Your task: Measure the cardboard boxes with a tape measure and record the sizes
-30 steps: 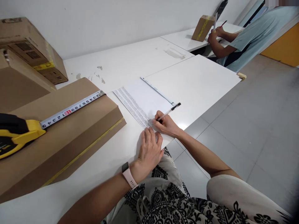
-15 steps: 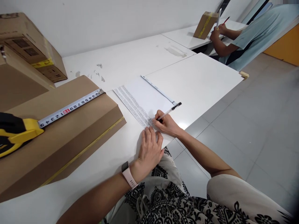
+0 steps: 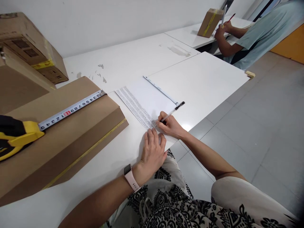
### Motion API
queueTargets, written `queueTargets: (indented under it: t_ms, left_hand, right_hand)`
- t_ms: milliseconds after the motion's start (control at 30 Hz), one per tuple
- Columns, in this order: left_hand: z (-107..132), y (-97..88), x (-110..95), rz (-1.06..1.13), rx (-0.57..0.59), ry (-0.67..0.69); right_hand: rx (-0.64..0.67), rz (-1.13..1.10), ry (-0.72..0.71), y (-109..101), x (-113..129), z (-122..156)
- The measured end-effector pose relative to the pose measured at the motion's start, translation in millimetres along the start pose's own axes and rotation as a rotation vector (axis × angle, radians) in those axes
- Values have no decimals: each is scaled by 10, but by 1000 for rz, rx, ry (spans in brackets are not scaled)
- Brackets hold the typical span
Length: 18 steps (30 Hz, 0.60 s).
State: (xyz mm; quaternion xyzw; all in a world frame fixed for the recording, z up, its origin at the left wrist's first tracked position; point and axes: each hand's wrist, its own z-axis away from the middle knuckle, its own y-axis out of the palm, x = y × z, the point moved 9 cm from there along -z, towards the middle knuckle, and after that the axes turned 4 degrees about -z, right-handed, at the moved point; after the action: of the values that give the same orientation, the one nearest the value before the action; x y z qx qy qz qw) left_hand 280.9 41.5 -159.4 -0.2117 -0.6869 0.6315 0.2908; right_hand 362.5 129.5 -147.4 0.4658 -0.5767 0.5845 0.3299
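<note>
My right hand (image 3: pixel 169 126) grips a pen (image 3: pixel 174 110), its tip hidden behind the fingers near the lower corner of a sheet of paper (image 3: pixel 149 95). Rows of small handwriting run along the sheet's left side; the rest of its face is white. My left hand (image 3: pixel 153 148) lies with fingers stretched out, the fingertips at the paper's lower edge. To the left, a yellow and black tape measure (image 3: pixel 21 133) rests on a cardboard box (image 3: pixel 71 129), its blade drawn out across the top to the box's edge.
More cardboard boxes (image 3: pixel 33 47) stand at the back left against the wall. All this is on a white table (image 3: pixel 209 79) with worn patches. At the back right, another person (image 3: pixel 258 38) holds a red pen beside a small taped box (image 3: pixel 210 23).
My hands stay almost in place; the pen has shifted very slightly. The view has turned a little, so the far person and table edge sit slightly differently.
</note>
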Motion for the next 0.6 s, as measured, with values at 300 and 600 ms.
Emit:
queueTargets:
  t_ms: [300,600]
  left_hand:
    - [-7,-11,1,-18,-3,-3]
    - [-3,-12,5,17,13,-6]
  right_hand:
    - [-25,6,7,-25,-73,-8]
    - [-21,9,12,-18,-51,-10]
